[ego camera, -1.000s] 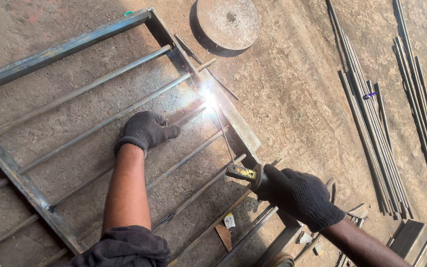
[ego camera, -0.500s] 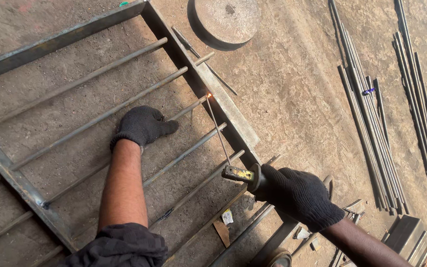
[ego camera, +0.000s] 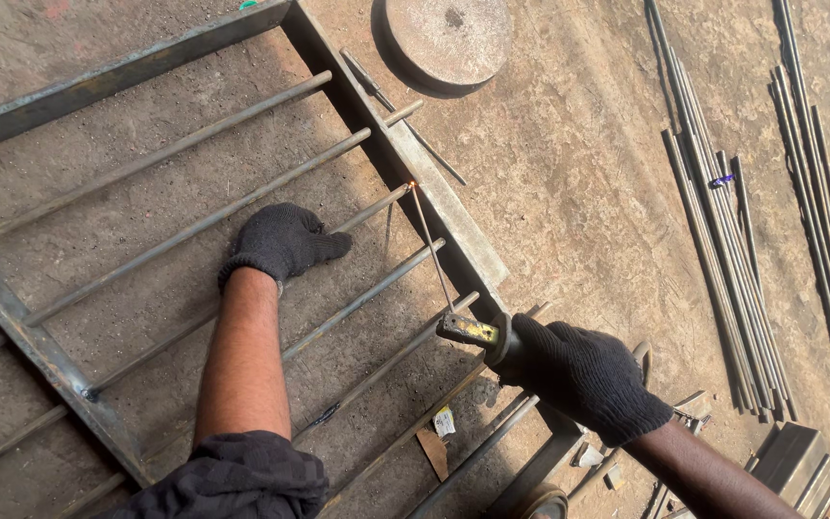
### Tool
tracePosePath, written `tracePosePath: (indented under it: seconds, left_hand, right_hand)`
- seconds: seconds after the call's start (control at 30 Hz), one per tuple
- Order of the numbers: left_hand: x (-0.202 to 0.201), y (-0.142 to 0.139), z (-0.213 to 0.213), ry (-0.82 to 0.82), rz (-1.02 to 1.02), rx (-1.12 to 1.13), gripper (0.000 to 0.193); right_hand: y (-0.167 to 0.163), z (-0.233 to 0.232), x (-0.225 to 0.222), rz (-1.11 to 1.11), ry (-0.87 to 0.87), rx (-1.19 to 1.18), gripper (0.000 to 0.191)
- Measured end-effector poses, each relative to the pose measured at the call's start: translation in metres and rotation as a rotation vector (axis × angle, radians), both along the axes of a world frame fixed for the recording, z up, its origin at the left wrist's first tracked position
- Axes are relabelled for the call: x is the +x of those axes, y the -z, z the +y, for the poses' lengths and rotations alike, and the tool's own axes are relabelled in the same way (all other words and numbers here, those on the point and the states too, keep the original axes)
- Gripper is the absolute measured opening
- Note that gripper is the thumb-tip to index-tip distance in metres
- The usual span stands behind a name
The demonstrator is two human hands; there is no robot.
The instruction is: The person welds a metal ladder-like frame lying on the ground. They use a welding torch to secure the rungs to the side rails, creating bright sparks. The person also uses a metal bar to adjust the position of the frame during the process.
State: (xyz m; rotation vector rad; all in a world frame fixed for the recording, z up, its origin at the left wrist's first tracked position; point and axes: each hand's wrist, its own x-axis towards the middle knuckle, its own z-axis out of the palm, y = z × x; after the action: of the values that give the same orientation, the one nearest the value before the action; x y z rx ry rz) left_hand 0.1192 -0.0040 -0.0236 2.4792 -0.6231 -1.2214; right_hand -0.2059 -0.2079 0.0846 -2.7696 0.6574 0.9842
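The left hand (ego camera: 280, 245), in a dark knit glove, lies palm down with its fingers curled over one thin round steel bar (ego camera: 194, 322) of a large grey rectangular steel frame (ego camera: 40, 351) that rests flat on the dusty ground (ego camera: 569, 202). The right hand (ego camera: 583, 375), gloved the same way, is closed in a fist around the yellowish handle of an electrode holder (ego camera: 473, 331), just right of and nearer than the left hand. From the holder a thin straight welding rod (ego camera: 431, 252) slants up and away; its tip glows faintly where it meets the end of the bar under the left hand, at the inner edge of the frame's flat side rail (ego camera: 453, 216). Between the two hands run two more parallel bars with bare ground showing in the gaps. Beyond the rod tip, past the rail's outer edge, a round flat stone disc (ego camera: 446, 40) lies on the ground, well apart from both hands. Far to the right of the right hand, two loose bundles of long thin steel rods (ego camera: 722, 240) lie lengthwise, with an open stretch of ground between them and the rail. Small metal offcuts (ego camera: 689, 408) sit close beside the right wrist.
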Motion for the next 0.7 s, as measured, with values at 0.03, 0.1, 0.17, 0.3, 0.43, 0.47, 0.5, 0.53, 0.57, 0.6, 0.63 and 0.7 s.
tracePosePath:
  seconds: [0.03, 0.1, 0.17, 0.3, 0.43, 0.47, 0.5, 0.53, 0.57, 0.6, 0.63, 0.7]
  left_hand:
    - [0.001, 0.003, 0.000, -0.007, -0.014, -0.010, 0.069]
    - [0.003, 0.011, 0.002, -0.007, -0.036, -0.077, 0.066]
    - [0.004, 0.018, 0.004, -0.019, -0.044, -0.113, 0.064]
    - [0.006, 0.026, 0.005, 0.011, -0.079, -0.132, 0.062]
    - [0.006, 0.025, 0.004, 0.043, -0.100, -0.129, 0.058]
    - [0.006, 0.023, 0.004, 0.037, -0.087, -0.121, 0.058]
    - [0.005, 0.021, 0.005, 0.031, -0.073, -0.114, 0.059]
    - [0.004, 0.019, 0.005, 0.025, -0.058, -0.106, 0.059]
    - [0.003, 0.018, 0.005, -0.023, -0.030, -0.106, 0.060]
    - [0.002, 0.016, 0.005, -0.071, -0.002, -0.106, 0.061]
    - [0.002, 0.015, 0.005, -0.120, 0.028, -0.106, 0.063]
    - [0.002, 0.015, 0.005, -0.050, 0.007, -0.147, 0.066]
  right_hand:
    - [0.000, -0.001, -0.001, -0.053, -0.014, 0.007, 0.053]
    - [0.001, -0.001, -0.002, -0.085, -0.041, 0.003, 0.049]
    - [0.001, 0.000, 0.000, -0.047, -0.071, -0.023, 0.043]
    - [-0.003, 0.004, 0.005, 0.001, -0.017, -0.026, 0.044]
    - [-0.012, 0.013, 0.009, -0.117, -0.071, -0.015, 0.046]
    - [-0.014, 0.015, 0.010, -0.152, -0.080, -0.010, 0.050]
    - [-0.016, 0.016, 0.012, -0.158, -0.070, -0.008, 0.047]
    - [-0.018, 0.018, 0.013, -0.162, -0.058, -0.007, 0.043]
    - [-0.019, 0.019, 0.015, -0.168, -0.047, -0.007, 0.039]
    - [-0.020, 0.020, 0.017, -0.097, -0.059, -0.017, 0.035]
    - [-0.021, 0.020, 0.020, -0.025, -0.070, -0.027, 0.033]
    - [-0.025, 0.021, 0.021, -0.018, -0.061, -0.020, 0.038]
